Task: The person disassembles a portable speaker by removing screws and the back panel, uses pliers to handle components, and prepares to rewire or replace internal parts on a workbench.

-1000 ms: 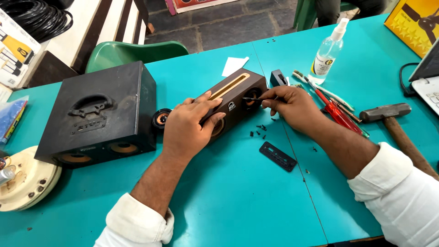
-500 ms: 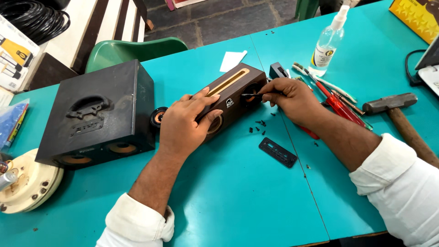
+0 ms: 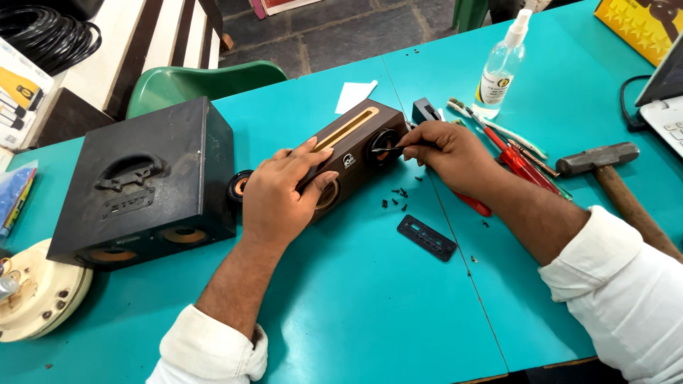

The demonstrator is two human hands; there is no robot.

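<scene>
Left hand (image 3: 281, 195) gripping brown speaker (image 3: 356, 146) on teal tabletop (image 3: 370, 313), right hand (image 3: 448, 153) pinching thin tool (image 3: 390, 148) at its round opening, loose screws (image 3: 397, 198) lying beside.

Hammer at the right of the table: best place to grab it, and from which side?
Grip the hammer on its wooden handle, probably mid-length, coming from above. It lies flat on the teal table, steel head toward the screwdrivers, handle running toward the person's sleeve; nothing lies on the handle, and its near end passes out of sight by the sleeve.
</scene>
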